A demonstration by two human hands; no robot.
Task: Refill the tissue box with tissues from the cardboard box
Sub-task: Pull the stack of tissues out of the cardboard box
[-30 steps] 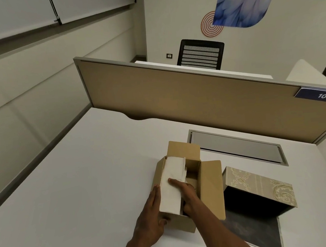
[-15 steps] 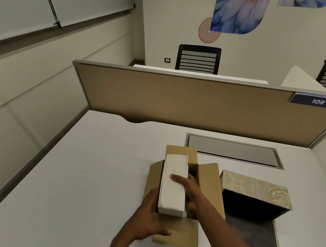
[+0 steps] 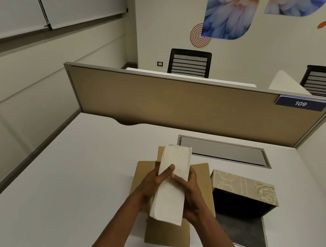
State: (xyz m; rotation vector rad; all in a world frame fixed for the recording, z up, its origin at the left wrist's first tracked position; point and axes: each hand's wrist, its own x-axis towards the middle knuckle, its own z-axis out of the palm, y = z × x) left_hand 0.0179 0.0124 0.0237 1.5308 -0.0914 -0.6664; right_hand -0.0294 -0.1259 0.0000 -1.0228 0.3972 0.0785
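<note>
A thick white stack of tissues (image 3: 173, 184) is held above the brown cardboard box (image 3: 166, 237), clear of its opening. My left hand (image 3: 154, 181) grips the stack's left side with the thumb on top. My right hand (image 3: 189, 193) clasps its right side from below. The cardboard box stands on the white desk with its flaps spread out. Just to the right lies the tissue box (image 3: 244, 193), beige with a gold floral pattern, open with a dark inside. Its flat dark lid or base panel (image 3: 248, 233) lies in front of it.
A tan partition (image 3: 176, 105) with a "109" label (image 3: 300, 103) walls off the desk's far side. A grey cable hatch (image 3: 225, 151) is set into the desk behind the boxes. Bare white desk surface (image 3: 74, 183) spreads to the left. Black chairs stand beyond the partition.
The tissue stack has come up out of the cardboard box. My left hand has left the box's side and now grips the stack together with my right hand.
</note>
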